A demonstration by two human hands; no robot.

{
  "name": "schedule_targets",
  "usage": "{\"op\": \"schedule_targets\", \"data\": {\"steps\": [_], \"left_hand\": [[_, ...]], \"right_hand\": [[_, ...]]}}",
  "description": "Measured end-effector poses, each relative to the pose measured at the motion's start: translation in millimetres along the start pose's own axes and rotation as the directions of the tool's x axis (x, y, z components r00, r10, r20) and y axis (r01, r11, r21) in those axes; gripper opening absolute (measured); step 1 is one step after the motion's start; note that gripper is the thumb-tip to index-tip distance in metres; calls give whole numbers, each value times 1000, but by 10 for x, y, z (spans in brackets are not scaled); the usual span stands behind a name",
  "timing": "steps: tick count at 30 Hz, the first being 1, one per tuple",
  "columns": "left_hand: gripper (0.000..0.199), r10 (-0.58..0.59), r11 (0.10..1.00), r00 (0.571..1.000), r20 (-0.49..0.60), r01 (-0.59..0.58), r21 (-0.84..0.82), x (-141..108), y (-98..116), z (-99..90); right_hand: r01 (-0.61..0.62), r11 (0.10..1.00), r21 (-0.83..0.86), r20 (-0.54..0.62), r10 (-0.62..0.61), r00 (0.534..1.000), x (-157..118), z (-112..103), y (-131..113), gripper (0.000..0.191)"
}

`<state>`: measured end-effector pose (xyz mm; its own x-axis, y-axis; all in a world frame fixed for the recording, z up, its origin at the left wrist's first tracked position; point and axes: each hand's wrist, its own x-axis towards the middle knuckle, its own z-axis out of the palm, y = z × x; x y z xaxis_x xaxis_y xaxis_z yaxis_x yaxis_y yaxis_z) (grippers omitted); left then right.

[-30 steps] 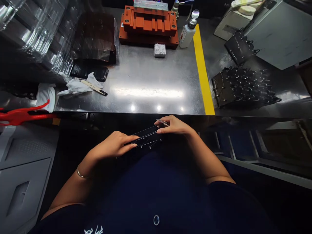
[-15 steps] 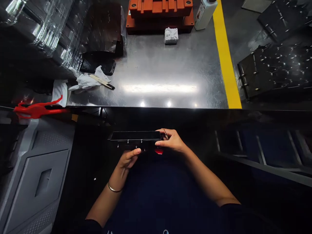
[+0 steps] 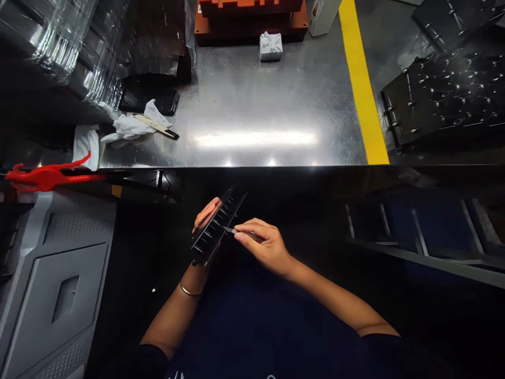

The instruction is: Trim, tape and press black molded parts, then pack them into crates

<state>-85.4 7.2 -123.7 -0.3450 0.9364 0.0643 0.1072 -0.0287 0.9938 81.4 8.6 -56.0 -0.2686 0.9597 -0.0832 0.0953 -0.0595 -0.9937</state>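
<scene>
Left hand (image 3: 205, 217) is wrapped around a black slotted strip (image 3: 218, 225), tilted up below the steel bench's (image 3: 268, 116) front edge, while right hand (image 3: 265, 245) pinches tweezers (image 3: 236, 231) against its slots.

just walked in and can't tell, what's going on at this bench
A person sits at a steel workbench and holds a long black slotted part tilted up in the left hand, below the bench's edge. The right hand pinches slim metal tweezers with their tip at the part's slots. On the bench lie an orange fixture, a crumpled white cloth and black trays past a yellow stripe.
</scene>
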Motion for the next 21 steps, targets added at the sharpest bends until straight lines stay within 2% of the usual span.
{"op": "schedule_targets", "data": {"steps": [3,9,15,18,21], "left_hand": [[43,167,983,986,-20,-165,74,-12,21,-23],[33,334,940,942,16,-334,74,-9,225,3],[32,250,967,968,8,-250,41,-53,325,-21],[26,239,971,968,72,-239,-6,-130,331,-47],[29,164,986,980,112,-160,-48,-182,292,-55]], "right_hand": [[-24,999,49,-8,25,1000,5,26,-6,15],[-28,997,67,-121,36,992,53,-18,58,15],[-51,998,34,-192,57,980,139,-79,156,20],[-123,989,86,-248,141,959,202,-148,261,28],[-156,983,92,-255,175,951,248,-249,350,32]]}}
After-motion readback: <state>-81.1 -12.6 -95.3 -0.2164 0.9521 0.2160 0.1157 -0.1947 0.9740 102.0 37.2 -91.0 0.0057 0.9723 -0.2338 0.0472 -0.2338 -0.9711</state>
